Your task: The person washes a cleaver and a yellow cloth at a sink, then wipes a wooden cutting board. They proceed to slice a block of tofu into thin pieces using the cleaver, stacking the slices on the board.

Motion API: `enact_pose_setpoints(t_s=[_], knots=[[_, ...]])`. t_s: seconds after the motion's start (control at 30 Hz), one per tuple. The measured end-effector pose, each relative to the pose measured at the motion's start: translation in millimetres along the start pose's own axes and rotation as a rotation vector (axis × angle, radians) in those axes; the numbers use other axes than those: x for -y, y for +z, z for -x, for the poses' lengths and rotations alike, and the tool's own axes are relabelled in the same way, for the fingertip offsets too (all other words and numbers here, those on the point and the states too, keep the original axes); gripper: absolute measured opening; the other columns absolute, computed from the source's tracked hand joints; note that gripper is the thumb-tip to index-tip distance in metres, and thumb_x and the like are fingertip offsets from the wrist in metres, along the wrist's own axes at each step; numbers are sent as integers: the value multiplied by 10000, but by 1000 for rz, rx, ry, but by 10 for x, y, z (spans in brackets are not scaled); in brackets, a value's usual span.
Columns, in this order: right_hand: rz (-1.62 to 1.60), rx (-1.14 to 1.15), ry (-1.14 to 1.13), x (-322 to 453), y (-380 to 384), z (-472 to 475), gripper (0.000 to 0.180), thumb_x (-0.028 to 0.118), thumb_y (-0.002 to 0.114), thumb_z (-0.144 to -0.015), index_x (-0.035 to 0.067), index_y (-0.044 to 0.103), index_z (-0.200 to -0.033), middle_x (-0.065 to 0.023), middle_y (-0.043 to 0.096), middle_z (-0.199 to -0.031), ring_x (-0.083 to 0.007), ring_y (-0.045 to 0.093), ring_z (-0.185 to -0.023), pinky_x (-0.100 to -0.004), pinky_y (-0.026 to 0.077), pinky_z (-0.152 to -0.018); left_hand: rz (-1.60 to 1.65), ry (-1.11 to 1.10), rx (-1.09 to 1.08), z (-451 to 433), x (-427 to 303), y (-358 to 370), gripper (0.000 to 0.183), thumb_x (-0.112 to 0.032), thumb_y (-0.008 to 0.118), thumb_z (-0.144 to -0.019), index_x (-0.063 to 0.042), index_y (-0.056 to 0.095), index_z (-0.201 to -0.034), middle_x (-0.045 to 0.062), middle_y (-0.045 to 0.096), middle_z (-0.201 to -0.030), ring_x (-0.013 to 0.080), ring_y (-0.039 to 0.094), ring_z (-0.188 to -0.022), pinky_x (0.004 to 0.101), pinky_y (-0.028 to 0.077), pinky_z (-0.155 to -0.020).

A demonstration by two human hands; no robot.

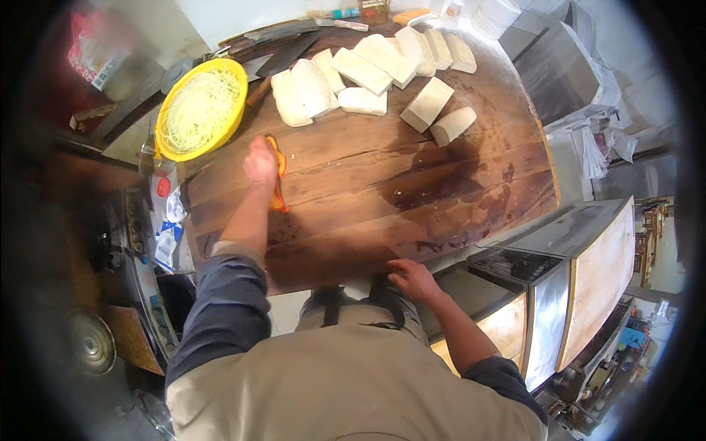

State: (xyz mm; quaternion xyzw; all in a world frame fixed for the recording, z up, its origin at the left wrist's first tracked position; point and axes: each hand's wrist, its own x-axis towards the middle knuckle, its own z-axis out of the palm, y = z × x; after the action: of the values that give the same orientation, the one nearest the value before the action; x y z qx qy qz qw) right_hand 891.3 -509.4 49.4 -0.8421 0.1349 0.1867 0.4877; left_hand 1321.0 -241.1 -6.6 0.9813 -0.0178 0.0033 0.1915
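My left hand [260, 161] rests on an orange cloth [279, 190] on the wooden tabletop [342, 182], its fingers closed against the cloth's edge. Just beyond it, at the left, a yellow plastic basin [241, 105] holds pale shredded vegetable [201, 110]. My right hand [411, 280] hangs at the table's near edge, fingers apart, with nothing in it. Several pale white blocks [361, 70] lie in an uneven row along the far side. Two more blocks, one upright-edged [427, 105] and one smaller [453, 126], sit nearer. Dark wet patches mark the wood at the right.
Dark flat blades [288, 53] lie behind the basin. A stack of white bowls [495, 17] stands at the far right corner. Small packets [168, 245] lie beside the table's left edge. A metal-topped cabinet [551, 231] stands close at the right.
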Motion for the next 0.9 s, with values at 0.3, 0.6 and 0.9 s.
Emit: enact_pose_setpoints(t_s=[0.3,0.6,0.9], knots=[[-76,-65,117,-981,-801,760,438,171,762,-924,15,671,-1324,-220,718,-1219,-359,735,-1091,-431,598,-924,250,677,784,3028,-2981,1625,204,-226,542,-998,-83,676,-1057,194,719,-989,348,752,-859,511,595,-698],[-30,13,109,-1525,-1323,1270,451,213,767,-917,4,686,-1308,-221,734,-1219,-350,750,-1067,-430,589,-926,764,670,689,3286,-3594,958,125,-181,712,-991,-60,690,-1017,135,685,-844,269,696,-798,396,560,-744],[-18,69,105,-1291,-1194,789,466,226,765,-921,6,680,-1323,-218,715,-1269,-345,747,-1059,-418,584,-928,565,154,243,1638,-834,-678,267,-167,778,-969,3,689,-1156,91,745,-974,150,688,-877,339,573,-803]])
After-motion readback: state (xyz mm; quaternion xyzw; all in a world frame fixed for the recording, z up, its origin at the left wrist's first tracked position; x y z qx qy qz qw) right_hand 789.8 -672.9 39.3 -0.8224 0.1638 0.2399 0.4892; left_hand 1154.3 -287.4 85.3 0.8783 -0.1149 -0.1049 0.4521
